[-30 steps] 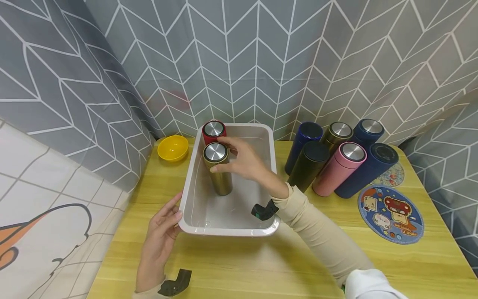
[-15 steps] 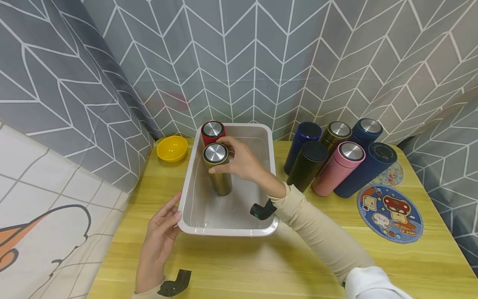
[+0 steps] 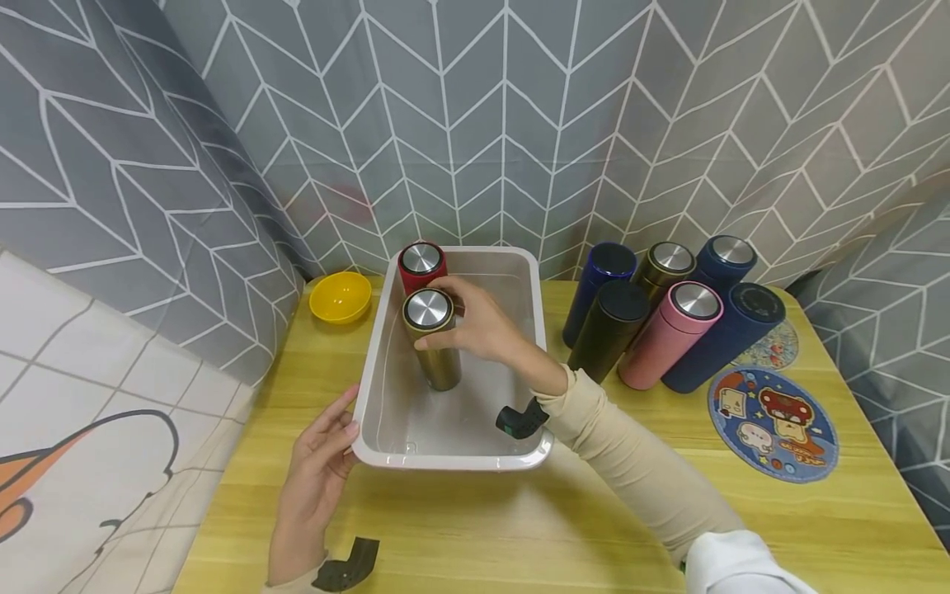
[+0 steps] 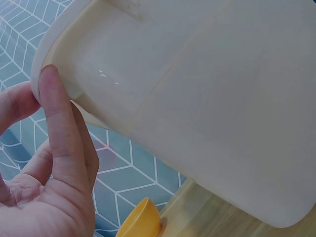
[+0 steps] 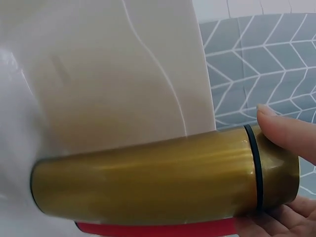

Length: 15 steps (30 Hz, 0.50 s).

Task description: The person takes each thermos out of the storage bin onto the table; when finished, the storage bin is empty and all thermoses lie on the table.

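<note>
A gold thermos point(image 3: 439, 363) with a silver-topped lid stands inside the pale grey plastic basin point(image 3: 382, 458). My right hand point(image 3: 482, 322) grips it near the top, thumb on the near side and fingers behind. In the right wrist view the gold thermos point(image 5: 148, 180) shows its whole length, its base at the basin floor. Just behind it is a red thermos point(image 3: 421, 264) in the basin's far left corner, mostly hidden. My left hand point(image 3: 319, 462) pinches the basin's rim at the near left; in the left wrist view, thumb and finger meet across that rim point(image 4: 42, 57).
Several thermoses stand grouped to the basin's right: glossy blue point(image 3: 594, 289), black point(image 3: 609, 330), pink point(image 3: 664, 342), dark blue and bronze ones. A yellow bowl point(image 3: 340, 298) sits to the left. A round cartoon mat point(image 3: 773, 425) lies at the right; a patterned curtain point(image 3: 475, 124) hangs behind.
</note>
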Each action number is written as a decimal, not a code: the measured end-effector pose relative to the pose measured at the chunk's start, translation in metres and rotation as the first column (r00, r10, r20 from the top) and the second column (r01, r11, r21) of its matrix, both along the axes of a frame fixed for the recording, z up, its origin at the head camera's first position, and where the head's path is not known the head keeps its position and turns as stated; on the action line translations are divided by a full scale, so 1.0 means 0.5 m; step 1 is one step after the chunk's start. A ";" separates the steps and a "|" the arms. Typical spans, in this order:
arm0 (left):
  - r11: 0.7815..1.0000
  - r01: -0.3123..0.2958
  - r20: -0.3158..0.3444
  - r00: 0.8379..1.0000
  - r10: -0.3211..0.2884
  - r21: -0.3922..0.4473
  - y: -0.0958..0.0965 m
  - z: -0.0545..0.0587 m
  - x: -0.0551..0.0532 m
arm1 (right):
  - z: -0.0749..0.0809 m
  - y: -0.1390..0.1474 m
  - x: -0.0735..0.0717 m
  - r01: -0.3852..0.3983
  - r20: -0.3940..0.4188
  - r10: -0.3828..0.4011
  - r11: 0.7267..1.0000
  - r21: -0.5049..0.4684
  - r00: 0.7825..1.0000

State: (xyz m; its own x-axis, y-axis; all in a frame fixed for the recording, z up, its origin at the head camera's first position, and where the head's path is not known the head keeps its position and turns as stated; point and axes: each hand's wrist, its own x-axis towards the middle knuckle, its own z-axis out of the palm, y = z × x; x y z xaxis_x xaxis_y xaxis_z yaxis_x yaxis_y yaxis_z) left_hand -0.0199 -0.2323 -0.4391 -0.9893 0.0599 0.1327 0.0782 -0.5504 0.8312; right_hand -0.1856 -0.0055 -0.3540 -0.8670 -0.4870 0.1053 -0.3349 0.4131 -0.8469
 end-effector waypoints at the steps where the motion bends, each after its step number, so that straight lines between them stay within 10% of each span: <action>1: 1.000 0.001 -0.003 1.000 -0.001 0.001 0.000 0.000 0.000 | 0.000 0.000 0.002 -0.002 0.000 0.002 1.000 0.008 1.000; 15: 1.000 0.014 -0.022 1.000 -0.014 0.025 -0.003 -0.005 0.000 | 0.006 0.016 0.014 -0.001 0.068 0.003 0.999 -0.035 0.998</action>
State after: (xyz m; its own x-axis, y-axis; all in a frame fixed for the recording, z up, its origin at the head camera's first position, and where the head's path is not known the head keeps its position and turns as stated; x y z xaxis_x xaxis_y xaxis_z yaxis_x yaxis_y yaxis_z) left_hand -0.0197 -0.2339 -0.4416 -0.9853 0.0701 0.1560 0.0885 -0.5721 0.8154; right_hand -0.1785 0.0023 -0.3512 -0.8717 -0.4859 0.0632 -0.2772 0.3825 -0.8814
